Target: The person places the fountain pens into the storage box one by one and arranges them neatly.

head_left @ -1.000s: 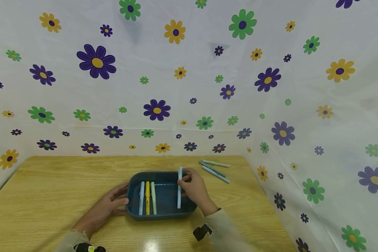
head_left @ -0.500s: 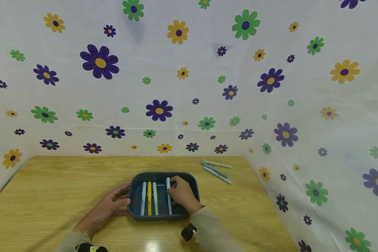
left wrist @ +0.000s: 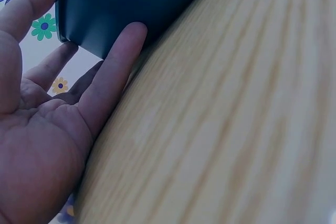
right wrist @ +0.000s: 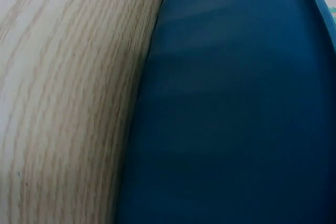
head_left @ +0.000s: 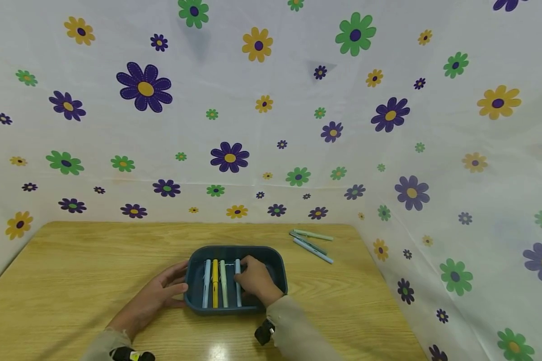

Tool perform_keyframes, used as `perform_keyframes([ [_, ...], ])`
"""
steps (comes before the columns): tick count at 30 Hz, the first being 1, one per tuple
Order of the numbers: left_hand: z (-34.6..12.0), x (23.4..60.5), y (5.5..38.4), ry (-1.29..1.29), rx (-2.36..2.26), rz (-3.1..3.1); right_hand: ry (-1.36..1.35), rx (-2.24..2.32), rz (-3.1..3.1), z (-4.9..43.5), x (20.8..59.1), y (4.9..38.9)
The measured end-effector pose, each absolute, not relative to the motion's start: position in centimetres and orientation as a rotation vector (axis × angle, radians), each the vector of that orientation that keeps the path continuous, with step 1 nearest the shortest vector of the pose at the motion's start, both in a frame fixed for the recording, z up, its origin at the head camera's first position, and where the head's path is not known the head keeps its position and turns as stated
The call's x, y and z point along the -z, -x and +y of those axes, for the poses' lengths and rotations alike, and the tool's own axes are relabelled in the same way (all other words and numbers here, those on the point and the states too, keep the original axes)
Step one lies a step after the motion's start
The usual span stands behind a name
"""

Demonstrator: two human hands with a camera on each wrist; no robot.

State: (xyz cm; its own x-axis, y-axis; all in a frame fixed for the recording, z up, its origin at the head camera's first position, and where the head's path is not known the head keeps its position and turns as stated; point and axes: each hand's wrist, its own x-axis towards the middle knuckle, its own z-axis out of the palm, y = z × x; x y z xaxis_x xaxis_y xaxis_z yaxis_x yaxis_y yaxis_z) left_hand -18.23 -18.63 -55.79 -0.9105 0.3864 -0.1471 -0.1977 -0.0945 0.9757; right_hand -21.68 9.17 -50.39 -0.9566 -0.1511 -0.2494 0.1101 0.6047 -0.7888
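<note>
A dark blue tray (head_left: 235, 312) stands on the table. Inside its left half lie a light blue pen (head_left: 206, 288), a yellow pen (head_left: 215, 288) and a pale green pen (head_left: 224, 288), side by side. My right hand (head_left: 258, 282) reaches into the tray and pinches a second light blue pen (head_left: 238, 296), just right of that row and roughly parallel to it. My left hand (head_left: 158, 293) rests at the tray's left end; in the left wrist view its extended fingers touch the tray wall (left wrist: 115, 9). Only the tray's outer side (right wrist: 236, 103) and tabletop fill the right wrist view.
Behind the tray to the right, a pale green pen (head_left: 313, 235), a dark green pen (head_left: 318, 248) and another light blue pen (head_left: 313, 251) lie loosely together on the wooden table (head_left: 95, 265). A flowered white cloth (head_left: 185, 130) hangs at the back and sides.
My right hand has carried the light blue pen left and down from the tray's right end to beside the pale green pen. My left hand stays at the tray's left end.
</note>
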Motion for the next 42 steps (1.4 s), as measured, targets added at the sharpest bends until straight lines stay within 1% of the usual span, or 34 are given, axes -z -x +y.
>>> perform_keyframes([
  [16, -18.6, 55.6, 18.1, -0.236, -2.067, 1.799, 0.076, 1.337, 2.469, 8.2, 50.4, 21.5],
  [25, -18.5, 55.4, 18.0, -0.206, -2.065, 1.804, 0.076, 1.318, 2.47, 9.1, 50.0, 21.8],
  [30, -18.5, 55.5, 18.0, -0.193, -2.065, 1.791, 0.221, 1.417, 2.462, 11.4, 48.6, 21.2],
  [35, -18.6, 55.6, 18.1, -0.204, -2.064, 1.781, 0.371, 1.547, 2.524, 14.9, 46.6, 20.8],
  [38, -18.8, 55.7, 18.1, -0.219, -2.065, 1.782, 0.36, 1.6, 2.593, 17.4, 45.7, 21.0],
  [42, -18.7, 55.8, 18.2, -0.212, -2.06, 1.78, 0.229, 1.609, 2.697, 21.0, 45.4, 21.7],
])
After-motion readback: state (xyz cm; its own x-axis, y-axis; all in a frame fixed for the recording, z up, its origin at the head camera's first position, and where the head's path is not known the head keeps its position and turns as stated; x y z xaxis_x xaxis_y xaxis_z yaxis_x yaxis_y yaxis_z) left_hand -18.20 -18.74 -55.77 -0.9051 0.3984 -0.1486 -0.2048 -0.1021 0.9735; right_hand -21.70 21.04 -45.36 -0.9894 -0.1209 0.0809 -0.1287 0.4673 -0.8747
